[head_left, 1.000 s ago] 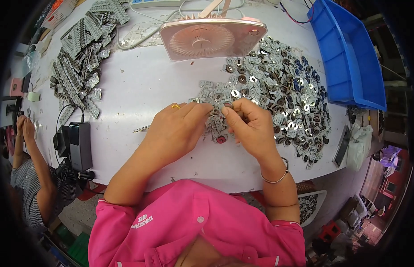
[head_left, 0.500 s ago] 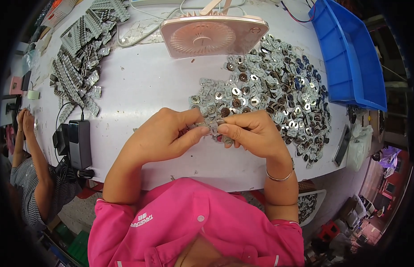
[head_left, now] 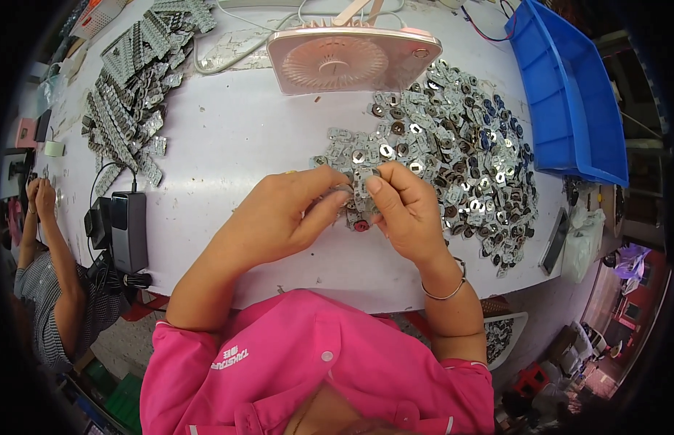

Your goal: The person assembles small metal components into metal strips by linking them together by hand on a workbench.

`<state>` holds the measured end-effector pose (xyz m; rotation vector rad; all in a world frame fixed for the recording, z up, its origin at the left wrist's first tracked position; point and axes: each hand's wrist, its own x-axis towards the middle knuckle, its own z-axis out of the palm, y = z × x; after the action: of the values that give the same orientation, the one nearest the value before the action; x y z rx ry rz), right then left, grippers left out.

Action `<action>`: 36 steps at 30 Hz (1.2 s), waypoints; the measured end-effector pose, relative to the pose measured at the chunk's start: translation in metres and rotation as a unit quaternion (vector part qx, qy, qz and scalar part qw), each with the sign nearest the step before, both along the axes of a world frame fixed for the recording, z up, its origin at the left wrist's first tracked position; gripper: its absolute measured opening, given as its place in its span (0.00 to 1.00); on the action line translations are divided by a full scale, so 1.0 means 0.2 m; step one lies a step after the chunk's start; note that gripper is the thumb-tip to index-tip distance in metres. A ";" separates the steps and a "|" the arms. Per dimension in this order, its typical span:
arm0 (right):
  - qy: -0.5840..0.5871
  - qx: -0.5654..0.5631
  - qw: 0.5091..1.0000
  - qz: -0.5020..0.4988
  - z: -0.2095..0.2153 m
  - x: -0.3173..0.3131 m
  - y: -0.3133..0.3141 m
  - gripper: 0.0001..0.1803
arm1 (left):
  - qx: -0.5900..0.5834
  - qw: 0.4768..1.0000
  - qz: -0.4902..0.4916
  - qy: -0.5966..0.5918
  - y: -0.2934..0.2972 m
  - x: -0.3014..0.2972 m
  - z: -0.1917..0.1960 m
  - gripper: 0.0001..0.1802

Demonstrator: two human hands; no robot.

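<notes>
Both hands meet over the near left edge of a pile of small metal parts (head_left: 453, 152), many with round dark or silver discs. My right hand (head_left: 408, 214) pinches a small silvery metal part (head_left: 362, 181) between thumb and forefinger. Close beside it, my left hand (head_left: 282, 214) has its thumb and index finger curled toward each other. A bit of greyish metal shows between those fingertips, too small to name. A part with a red disc (head_left: 361, 225) lies just below the fingers.
A pink fan (head_left: 351, 61) stands behind the pile. Strips of metal parts (head_left: 123, 109) are heaped at far left, above a dark power bank (head_left: 129, 232) with a cable. A blue bin (head_left: 561, 94) and a phone (head_left: 554, 241) lie at right. Another person's hands (head_left: 43, 199) work at far left.
My right hand has turned more upright and raised its fingertips, bringing the small metal part into fuller view. My left fingertips have moved slightly up and to the right.
</notes>
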<state>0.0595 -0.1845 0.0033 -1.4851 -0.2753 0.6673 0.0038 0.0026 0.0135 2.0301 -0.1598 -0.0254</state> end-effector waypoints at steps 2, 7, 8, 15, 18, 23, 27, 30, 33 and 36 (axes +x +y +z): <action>-0.184 -0.074 0.980 -0.006 -0.03 -0.01 0.00 0.11 | 0.065 0.996 0.002 -0.066 0.00 0.00 -0.02 0.04; -0.135 -0.075 0.988 -0.011 -0.02 -0.01 0.00 0.12 | 0.192 0.972 0.010 -0.137 -0.01 0.01 -0.04 0.07; -0.080 -0.050 0.995 -0.027 -0.02 -0.01 0.00 0.12 | 0.192 0.972 0.010 -0.138 -0.01 0.02 -0.04 0.07; -0.021 -0.010 0.997 -0.068 -0.03 -0.03 0.03 0.10 | 0.226 0.964 -0.007 -0.141 -0.02 0.01 -0.06 0.08; -0.032 -0.058 0.996 -0.062 -0.01 0.00 0.02 0.09 | 0.231 0.963 -0.007 -0.137 -0.02 0.01 -0.06 0.09; -0.239 -0.157 0.958 -0.022 -0.01 0.07 -0.05 0.08 | 0.294 0.950 -0.030 -0.106 0.05 0.00 -0.03 0.13; -0.257 -0.148 0.954 0.042 -0.01 0.08 -0.06 0.09 | 0.152 0.988 -0.017 0.020 0.07 0.00 0.01 0.11; -0.236 -0.149 0.958 0.063 0.02 0.08 -0.07 0.09 | 0.057 0.993 -0.024 0.099 0.10 -0.01 0.01 0.08; -0.247 -0.159 0.956 -0.003 0.02 0.07 -0.07 0.09 | 0.043 0.992 -0.030 0.112 0.11 0.01 0.05 0.07; -0.260 -0.171 0.949 -0.056 0.00 0.07 -0.07 0.08 | 0.060 0.992 -0.025 0.110 0.11 0.01 0.03 0.07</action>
<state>0.0732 -0.1992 0.0038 -1.9885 -0.4917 0.2224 0.0055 0.0236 0.0188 2.1261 -0.0699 -0.2957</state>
